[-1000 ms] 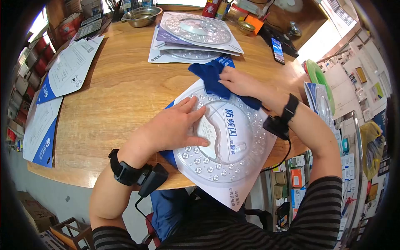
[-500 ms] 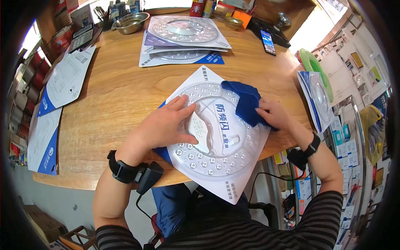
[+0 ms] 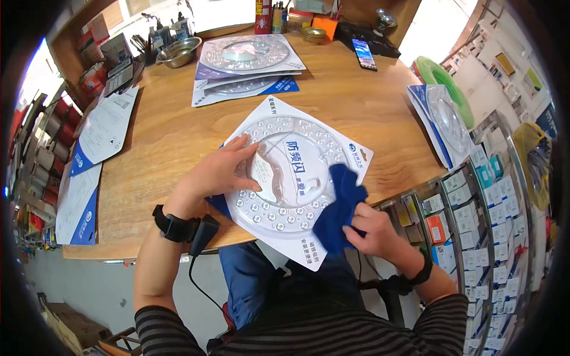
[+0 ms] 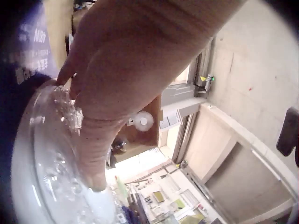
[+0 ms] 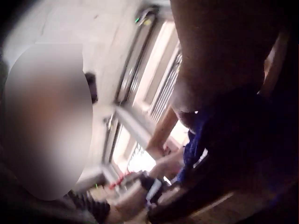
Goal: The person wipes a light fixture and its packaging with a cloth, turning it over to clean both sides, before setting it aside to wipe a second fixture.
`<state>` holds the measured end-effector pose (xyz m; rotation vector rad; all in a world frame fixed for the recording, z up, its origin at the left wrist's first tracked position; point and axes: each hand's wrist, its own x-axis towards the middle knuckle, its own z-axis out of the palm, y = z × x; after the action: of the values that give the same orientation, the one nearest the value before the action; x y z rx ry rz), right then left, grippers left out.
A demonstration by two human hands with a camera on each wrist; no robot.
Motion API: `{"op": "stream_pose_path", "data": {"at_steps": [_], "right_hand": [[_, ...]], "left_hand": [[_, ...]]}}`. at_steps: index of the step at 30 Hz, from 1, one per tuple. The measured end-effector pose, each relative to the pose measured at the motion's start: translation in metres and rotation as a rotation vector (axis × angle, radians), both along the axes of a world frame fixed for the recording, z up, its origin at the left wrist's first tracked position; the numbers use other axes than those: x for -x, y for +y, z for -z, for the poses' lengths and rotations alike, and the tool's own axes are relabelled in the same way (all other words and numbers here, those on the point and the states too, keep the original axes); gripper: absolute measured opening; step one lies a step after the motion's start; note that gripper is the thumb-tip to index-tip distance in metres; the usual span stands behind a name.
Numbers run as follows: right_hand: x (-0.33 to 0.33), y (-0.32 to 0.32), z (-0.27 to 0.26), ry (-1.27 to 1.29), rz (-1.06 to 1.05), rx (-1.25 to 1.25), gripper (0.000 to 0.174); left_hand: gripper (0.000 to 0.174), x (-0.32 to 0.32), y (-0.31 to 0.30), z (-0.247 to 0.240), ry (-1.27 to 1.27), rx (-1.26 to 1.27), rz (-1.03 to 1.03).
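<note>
Blister pack (image 3: 297,187) lies cornerwise, one corner toward frame top; left hand (image 3: 218,171) rests on it, fingers spread; right hand (image 3: 375,230) grips blue cloth (image 3: 337,216) (long axis near-vertical).

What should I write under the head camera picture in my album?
Blue cloth in the right grip, left grip on a flat plastic-fronted package at a wooden table.

Left hand (image 3: 217,173) spread, right hand (image 3: 375,230) curled
Left thumb (image 3: 247,185) stands apart from the fingers (image 3: 246,153); right fingers (image 3: 363,223) bend inward.
</note>
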<state>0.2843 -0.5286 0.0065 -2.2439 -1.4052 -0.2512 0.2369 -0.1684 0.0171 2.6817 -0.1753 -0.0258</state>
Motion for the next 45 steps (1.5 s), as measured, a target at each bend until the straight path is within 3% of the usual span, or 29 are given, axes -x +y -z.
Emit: {"op": "stream_pose_path", "data": {"at_steps": [2, 3, 4, 6, 7, 12, 14, 18, 20, 25, 28, 34, 39, 45], "right_hand": [[-0.010, -0.014, 0.008, 0.844, -0.111, -0.271, 0.015], [-0.007, -0.017, -0.005, 1.261, -0.005, -0.470, 0.015], [-0.017, -0.027, 0.002, 1.368, -0.301, -0.629, 0.029], [-0.012, -0.028, -0.014, 1.515, -0.488, -1.070, 0.041], [-0.014, -0.032, -0.012, 1.523, -0.497, -1.066, 0.041], [0.003, -0.088, 0.018, 1.318, -0.390, -0.939, 0.043], [-0.014, -0.073, 0.015, 1.227, -0.346, -0.897, 0.044], [-0.012, -0.057, 0.024, 1.051, -0.238, -0.813, 0.045], [-0.009, -0.057, 0.031, 0.968, -0.178, -0.762, 0.046], [-0.017, -0.064, 0.041, 0.743, -0.044, -0.622, 0.048], [0.015, -0.120, 0.062, 0.589, 0.036, -0.539, 0.049], [-0.012, -0.100, 0.052, 0.276, 0.241, -0.367, 0.052], [-0.014, -0.061, 0.052, 0.029, 0.373, -0.218, 0.054], [-0.011, -0.047, 0.064, -0.244, 0.535, -0.031, 0.056]], "left_hand": [[0.096, 0.005, -0.007, -0.004, 0.059, -0.042, -0.053], [0.096, 0.009, -0.014, -0.007, 0.059, -0.049, -0.068], [0.094, 0.013, -0.022, -0.008, 0.049, -0.078, -0.131], [0.092, 0.016, -0.045, -0.017, 0.042, -0.113, -0.204], [0.089, 0.018, -0.058, -0.026, 0.100, -0.130, -0.290], [0.079, 0.025, -0.087, -0.023, 0.125, -0.228, -0.477], [0.078, 0.037, -0.083, -0.006, -0.194, -0.391, -0.351], [0.077, 0.072, -0.073, 0.014, -0.384, -0.290, -0.288], [0.075, 0.085, -0.075, 0.025, -0.369, -0.106, -0.405], [0.071, 0.092, -0.082, 0.040, -0.441, -0.212, -0.401], [0.068, 0.085, -0.098, 0.041, -0.478, -0.229, -0.472], [0.061, 0.086, -0.123, 0.035, -0.457, -0.240, -0.482], [0.058, 0.095, -0.107, 0.040, -0.508, -0.090, -0.362], [0.054, 0.096, -0.111, 0.047, -0.565, -0.170, -0.331]]}}
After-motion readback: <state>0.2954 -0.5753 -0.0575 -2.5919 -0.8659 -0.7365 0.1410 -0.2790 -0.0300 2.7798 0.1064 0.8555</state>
